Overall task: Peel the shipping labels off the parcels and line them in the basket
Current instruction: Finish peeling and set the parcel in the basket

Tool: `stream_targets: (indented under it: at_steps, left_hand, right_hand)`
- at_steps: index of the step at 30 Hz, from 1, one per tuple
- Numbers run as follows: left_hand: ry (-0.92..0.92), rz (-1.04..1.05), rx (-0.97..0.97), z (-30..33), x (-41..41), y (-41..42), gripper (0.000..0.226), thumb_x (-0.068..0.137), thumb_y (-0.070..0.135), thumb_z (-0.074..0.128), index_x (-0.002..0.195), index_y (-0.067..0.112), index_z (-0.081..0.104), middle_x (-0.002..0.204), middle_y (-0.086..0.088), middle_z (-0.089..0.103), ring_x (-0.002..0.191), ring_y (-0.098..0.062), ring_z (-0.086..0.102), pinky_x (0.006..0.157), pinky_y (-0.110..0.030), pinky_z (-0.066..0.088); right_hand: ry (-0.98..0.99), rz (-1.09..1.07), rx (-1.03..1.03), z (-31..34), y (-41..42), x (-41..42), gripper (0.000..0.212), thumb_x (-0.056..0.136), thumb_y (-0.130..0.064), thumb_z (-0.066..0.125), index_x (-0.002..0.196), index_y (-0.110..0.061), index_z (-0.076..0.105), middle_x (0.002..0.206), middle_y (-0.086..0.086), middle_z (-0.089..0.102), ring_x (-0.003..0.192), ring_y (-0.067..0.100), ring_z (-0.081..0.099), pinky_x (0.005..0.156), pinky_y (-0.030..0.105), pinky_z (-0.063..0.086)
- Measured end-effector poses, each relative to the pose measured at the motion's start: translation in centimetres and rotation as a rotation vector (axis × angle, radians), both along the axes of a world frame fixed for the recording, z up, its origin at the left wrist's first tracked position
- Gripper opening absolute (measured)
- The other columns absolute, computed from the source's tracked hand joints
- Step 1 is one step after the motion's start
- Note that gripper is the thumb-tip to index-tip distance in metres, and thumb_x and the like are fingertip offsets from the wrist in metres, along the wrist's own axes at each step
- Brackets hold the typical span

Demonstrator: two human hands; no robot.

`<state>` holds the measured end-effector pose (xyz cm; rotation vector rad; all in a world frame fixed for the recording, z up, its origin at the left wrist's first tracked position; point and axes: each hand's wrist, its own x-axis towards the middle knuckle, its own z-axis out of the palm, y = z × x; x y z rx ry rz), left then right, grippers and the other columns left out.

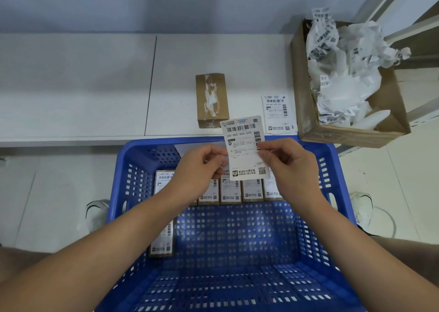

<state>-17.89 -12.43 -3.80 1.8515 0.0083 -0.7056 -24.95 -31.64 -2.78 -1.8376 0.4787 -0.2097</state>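
A white shipping label (243,143) with barcodes is held upright over the far end of the blue perforated basket (237,252). My left hand (202,166) pinches its left edge and my right hand (285,159) pinches its right edge. Below the label, several labelled brown parcels (231,191) stand in a row across the basket, and one more (162,242) lies by the left wall under my left forearm. A bare brown parcel (211,100) with torn tape marks lies on the white table (95,86) beyond the basket.
Another loose label (278,113) lies flat on the table near the right. A cardboard box (308,112) full of crumpled white label backings stands at the table's right end. White shoes show on the floor beside the basket.
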Motion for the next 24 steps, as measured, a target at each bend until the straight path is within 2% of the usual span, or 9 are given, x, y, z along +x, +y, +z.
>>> stream_targets:
  at_steps: [3, 5, 7, 9, 12, 14, 16, 19, 24]
  left_hand:
    - [-0.033, 0.043, 0.043, 0.2, 1.2, 0.4, 0.014, 0.105, 0.013, 0.058, 0.113, 0.024, 0.063, 0.097, 0.000, 0.075, 0.084, -0.016, 0.073, 0.075, -0.024, 0.060]
    - [-0.123, 0.091, 0.114, 0.2, 3.2, 0.7, 0.010, 0.104, 0.021, 0.061, 0.112, 0.026, 0.061, 0.101, 0.005, 0.071, 0.089, -0.014, 0.072, 0.082, -0.029, 0.061]
    - [-0.208, 0.169, 0.185, -0.5, 6.0, 0.7, 0.017, 0.101, 0.030, 0.065, 0.116, 0.029, 0.060, 0.108, 0.013, 0.065, 0.099, -0.013, 0.067, 0.090, -0.035, 0.059]
    - [-0.227, 0.251, 0.205, -1.6, 9.1, 0.3, 0.038, 0.095, 0.038, 0.071, 0.129, 0.027, 0.056, 0.119, 0.011, 0.061, 0.111, -0.014, 0.062, 0.098, -0.040, 0.055]
    - [-0.127, 0.284, 0.220, -3.4, 12.9, -0.8, 0.082, 0.085, 0.053, 0.077, 0.151, 0.020, 0.042, 0.145, -0.003, 0.051, 0.132, -0.022, 0.052, 0.111, -0.044, 0.047]
    - [-0.065, 0.250, 0.280, -4.9, 14.4, -1.7, 0.104, 0.079, 0.066, 0.077, 0.159, 0.016, 0.032, 0.157, -0.008, 0.044, 0.142, -0.028, 0.044, 0.117, -0.049, 0.040]
    - [-0.066, 0.168, 0.402, -5.9, 15.2, -2.6, 0.117, 0.073, 0.080, 0.071, 0.160, 0.013, 0.030, 0.159, -0.011, 0.041, 0.147, -0.032, 0.037, 0.118, -0.051, 0.037]
    - [-0.101, 0.078, 0.581, -6.4, 15.6, -3.9, 0.119, 0.072, 0.089, 0.063, 0.157, 0.011, 0.033, 0.157, -0.013, 0.038, 0.146, -0.034, 0.033, 0.113, -0.049, 0.036]
    - [-0.138, 0.008, 0.710, -6.5, 15.8, -6.0, 0.111, 0.071, 0.090, 0.061, 0.151, 0.015, 0.040, 0.149, -0.011, 0.040, 0.140, -0.033, 0.036, 0.107, -0.047, 0.037]
  right_hand:
    - [-0.006, -0.034, 0.000, 0.0, -0.4, 0.4, 0.024, 0.091, -0.009, 0.073, 0.093, -0.032, 0.074, 0.097, -0.003, 0.073, 0.086, 0.017, 0.070, 0.079, 0.034, 0.060]
    - [0.002, -0.050, 0.004, 0.0, -0.9, 0.6, 0.020, 0.092, -0.009, 0.073, 0.097, -0.028, 0.075, 0.098, -0.002, 0.073, 0.087, 0.018, 0.071, 0.080, 0.037, 0.061]
    - [0.015, -0.057, 0.002, -0.1, -1.0, 0.8, 0.018, 0.091, -0.009, 0.074, 0.098, -0.026, 0.075, 0.097, -0.003, 0.072, 0.086, 0.018, 0.070, 0.078, 0.034, 0.061]
    - [0.029, -0.066, 0.003, -0.2, -0.9, 0.9, 0.018, 0.091, -0.009, 0.073, 0.096, -0.027, 0.074, 0.094, -0.002, 0.073, 0.082, 0.014, 0.070, 0.073, 0.029, 0.060]
    - [0.044, -0.073, -0.005, -0.5, -1.0, 0.9, 0.017, 0.092, -0.009, 0.073, 0.094, -0.026, 0.074, 0.091, 0.000, 0.074, 0.073, 0.008, 0.066, 0.066, 0.020, 0.055]
    - [0.051, -0.080, -0.008, -0.6, -1.3, 0.9, 0.018, 0.092, -0.010, 0.073, 0.094, -0.027, 0.074, 0.089, 0.002, 0.073, 0.075, 0.015, 0.068, 0.066, 0.022, 0.057]
    - [0.053, -0.090, 0.006, -0.6, -1.6, 0.9, 0.018, 0.091, -0.009, 0.073, 0.093, -0.027, 0.074, 0.087, 0.003, 0.073, 0.079, 0.023, 0.070, 0.071, 0.031, 0.061]
    - [0.064, -0.120, 0.034, -0.5, -2.0, 0.9, 0.015, 0.091, -0.010, 0.074, 0.093, -0.025, 0.075, 0.085, 0.003, 0.074, 0.081, 0.024, 0.072, 0.075, 0.039, 0.062]
    - [0.064, -0.145, 0.051, -0.3, -2.4, 1.1, 0.016, 0.091, -0.009, 0.074, 0.091, -0.024, 0.075, 0.084, -0.004, 0.075, 0.077, 0.016, 0.072, 0.072, 0.034, 0.063]
